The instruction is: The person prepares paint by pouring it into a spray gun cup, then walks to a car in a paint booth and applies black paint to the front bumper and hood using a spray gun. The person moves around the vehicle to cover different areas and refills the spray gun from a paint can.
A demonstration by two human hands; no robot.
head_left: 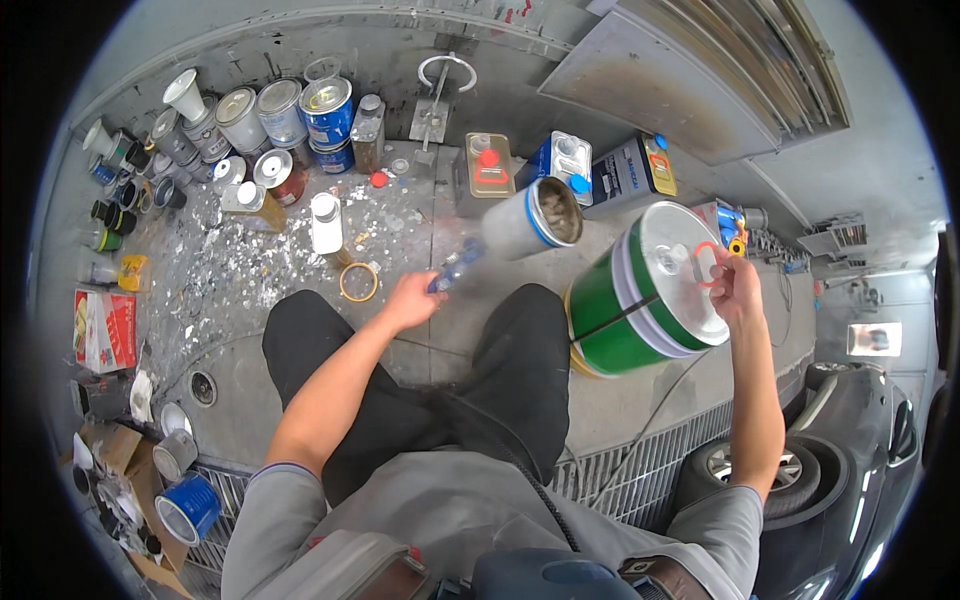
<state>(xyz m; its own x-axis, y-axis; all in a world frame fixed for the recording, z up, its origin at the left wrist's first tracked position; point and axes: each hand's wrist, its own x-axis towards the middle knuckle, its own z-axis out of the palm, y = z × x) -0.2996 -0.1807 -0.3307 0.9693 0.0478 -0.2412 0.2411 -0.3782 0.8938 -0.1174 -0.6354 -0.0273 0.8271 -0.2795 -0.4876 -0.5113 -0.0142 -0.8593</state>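
My left hand [412,302] is closed round one end of a blue, partly see-through object [458,265], too blurred to name. Its far end points toward an open grey can [535,218] with a blue rim and greyish contents; whether they touch I cannot tell. On the right, a big green-and-white pail [625,300] with a pale lid [680,262] stands beside my right knee. Over that lid my right hand [738,290] is closed, its fingertips at a red loop [707,262] with a clear middle. The pail's lower part is slightly smeared.
Several paint cans [282,105] line the back wall at left. A white bottle [326,222] and a tape ring [359,282] lie nearer me. Metal canisters [487,175] stand behind the grey can. A floor grating [640,450] and a car [850,460] are at right.
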